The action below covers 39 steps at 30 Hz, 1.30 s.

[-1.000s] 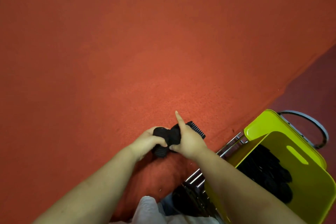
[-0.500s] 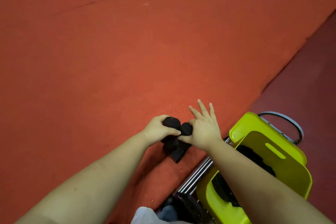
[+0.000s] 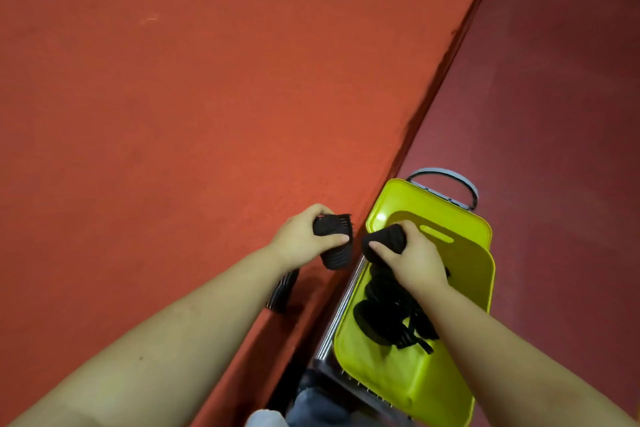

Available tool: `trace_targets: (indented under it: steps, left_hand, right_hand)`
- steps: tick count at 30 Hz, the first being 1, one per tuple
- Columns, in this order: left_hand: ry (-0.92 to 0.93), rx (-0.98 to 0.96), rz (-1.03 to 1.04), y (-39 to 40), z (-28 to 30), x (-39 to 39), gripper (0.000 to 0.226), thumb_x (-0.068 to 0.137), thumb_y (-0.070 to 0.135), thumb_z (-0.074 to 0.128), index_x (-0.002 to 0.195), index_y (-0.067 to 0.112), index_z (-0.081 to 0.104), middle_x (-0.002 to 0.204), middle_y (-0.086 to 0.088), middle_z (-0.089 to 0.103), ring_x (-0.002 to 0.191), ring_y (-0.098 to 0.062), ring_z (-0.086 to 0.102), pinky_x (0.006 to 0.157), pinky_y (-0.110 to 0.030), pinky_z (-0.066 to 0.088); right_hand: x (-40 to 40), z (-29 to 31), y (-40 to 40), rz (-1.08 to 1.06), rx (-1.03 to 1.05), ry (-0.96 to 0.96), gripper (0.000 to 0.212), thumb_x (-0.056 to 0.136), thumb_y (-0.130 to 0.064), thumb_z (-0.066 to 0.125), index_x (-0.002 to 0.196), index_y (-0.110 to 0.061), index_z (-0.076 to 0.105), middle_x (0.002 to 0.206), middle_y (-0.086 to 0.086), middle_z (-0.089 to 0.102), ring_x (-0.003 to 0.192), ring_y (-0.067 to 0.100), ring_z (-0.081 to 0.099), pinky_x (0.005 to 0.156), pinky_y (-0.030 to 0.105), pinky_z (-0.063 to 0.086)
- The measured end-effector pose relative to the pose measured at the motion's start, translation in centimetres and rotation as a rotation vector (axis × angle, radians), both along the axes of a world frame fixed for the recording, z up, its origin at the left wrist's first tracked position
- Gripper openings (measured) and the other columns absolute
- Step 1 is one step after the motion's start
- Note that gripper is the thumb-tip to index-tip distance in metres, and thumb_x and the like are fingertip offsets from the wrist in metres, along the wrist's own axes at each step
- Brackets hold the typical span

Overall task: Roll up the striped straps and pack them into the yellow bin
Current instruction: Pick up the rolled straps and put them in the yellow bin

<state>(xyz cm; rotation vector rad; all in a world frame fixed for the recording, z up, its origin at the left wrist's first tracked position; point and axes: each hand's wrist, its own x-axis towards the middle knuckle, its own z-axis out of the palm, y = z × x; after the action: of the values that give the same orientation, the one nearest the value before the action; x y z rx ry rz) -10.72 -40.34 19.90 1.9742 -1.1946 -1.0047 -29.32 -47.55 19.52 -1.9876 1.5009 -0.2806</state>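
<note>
Gripped in the right hand [image 3: 414,258] is a rolled black ribbed strap [image 3: 384,241], thumb and fingers curled round it, and it is held directly above the open mouth of the glossy yellow plastic bin [image 3: 464,274], near the bin's far left corner. Only a short drop straight down is judged to be needed, onto the pile of dark rolled straps [image 3: 391,315] already inside. A second black ribbed roll [image 3: 334,246] is gripped by the left hand [image 3: 301,239] over the orange felt table [image 3: 173,97], just beside the bin's left rim, its long axis running toward the person. The right hand is plainly nearer.
</note>
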Motion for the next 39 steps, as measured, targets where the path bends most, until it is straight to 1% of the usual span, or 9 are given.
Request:
trace_targets:
  steps: [3,7,10,16,19,22,26,31,39]
  left_hand:
    - [0.009,0.0,-0.133,-1.9,-0.3,-2.6,0.028,0.078,0.034,0.073,0.097,0.03,0.052,0.093,0.002,0.065,0.09,-0.021,0.062,0.085,-0.032,0.047]
    - [-0.024,0.066,-0.305,-3.6,-1.2,-6.2,0.027,0.085,0.031,0.066,0.099,0.024,0.044,0.086,0.002,0.056,0.072,-0.018,0.053,0.068,-0.028,0.041]
    - [-0.02,0.116,-0.411,-4.0,-2.3,-8.7,0.02,0.088,0.034,0.06,0.101,0.027,0.046,0.086,0.002,0.058,0.061,-0.018,0.056,0.06,-0.027,0.045]
    - [-0.039,0.203,-0.492,-3.4,-5.8,-12.4,0.029,0.089,0.032,0.059,0.116,0.026,0.051,0.12,-0.002,0.055,0.107,-0.019,0.055,0.089,-0.027,0.042]
    - [-0.008,0.287,-0.487,-3.0,-7.1,-13.6,0.042,0.088,0.017,0.055,0.128,0.024,0.045,0.125,-0.004,0.043,0.115,-0.024,0.051,0.087,-0.02,0.035]
    - [0.056,0.323,-0.477,-3.2,-8.1,-14.5,0.046,0.087,0.011,0.054,0.131,0.021,0.044,0.127,-0.011,0.048,0.109,-0.027,0.055,0.084,-0.023,0.038]
    - [0.185,0.462,-0.502,-3.3,-9.1,-15.8,0.039,0.087,0.006,0.057,0.123,0.019,0.051,0.104,-0.008,0.057,0.072,-0.024,0.059,0.065,-0.03,0.049]
    - [-0.018,0.601,-0.745,-2.8,-10.5,-17.0,0.041,0.083,0.008,0.06,0.123,0.016,0.056,0.112,-0.009,0.06,0.08,-0.02,0.054,0.054,-0.022,0.043]
    - [-0.164,0.583,-0.719,-0.5,-13.7,-19.3,0.038,0.084,0.026,0.061,0.121,0.018,0.056,0.121,-0.007,0.061,0.109,-0.025,0.057,0.087,-0.03,0.045]
  right_hand:
    - [-3.6,-0.9,-0.4,-0.15,0.022,-0.015,0.042,0.082,-0.037,0.07,0.115,-0.02,0.052,0.11,0.004,0.063,0.101,0.027,0.059,0.077,0.032,0.046]
    - [-7.4,-2.2,0.3,-0.278,0.093,-0.013,0.037,0.083,-0.028,0.069,0.116,-0.023,0.051,0.114,0.005,0.059,0.102,0.027,0.058,0.072,0.028,0.039]
    - [-9.2,-3.5,1.5,-0.307,0.17,0.001,0.036,0.085,-0.025,0.067,0.117,-0.023,0.051,0.119,0.007,0.057,0.105,0.028,0.057,0.08,0.032,0.044]
    - [-10.9,-5.4,4.2,-0.351,0.378,0.145,0.042,0.091,-0.02,0.052,0.132,-0.021,0.044,0.127,0.013,0.04,0.105,0.033,0.055,0.087,0.032,0.043]
    - [-10.8,-6.5,5.4,-0.376,0.457,0.172,0.048,0.091,-0.018,0.05,0.137,-0.019,0.038,0.131,0.012,0.036,0.105,0.033,0.055,0.089,0.033,0.043]
    - [-10.6,-7.6,6.4,-0.42,0.522,0.174,0.05,0.092,-0.016,0.05,0.139,-0.017,0.035,0.133,0.012,0.033,0.107,0.034,0.055,0.092,0.035,0.043]
    - [-10.5,-9.3,7.6,-0.484,0.609,0.227,0.044,0.093,-0.016,0.049,0.135,-0.011,0.035,0.134,0.015,0.034,0.114,0.037,0.052,0.095,0.039,0.041]
    - [-10.7,-10.9,8.4,-0.51,0.667,0.275,0.043,0.096,-0.015,0.047,0.136,-0.009,0.034,0.137,0.016,0.036,0.121,0.034,0.049,0.094,0.035,0.041]
    - [-10.5,-13.3,6.6,-0.56,0.637,0.206,0.042,0.094,-0.011,0.048,0.134,-0.009,0.035,0.135,0.017,0.036,0.119,0.036,0.048,0.094,0.036,0.04]
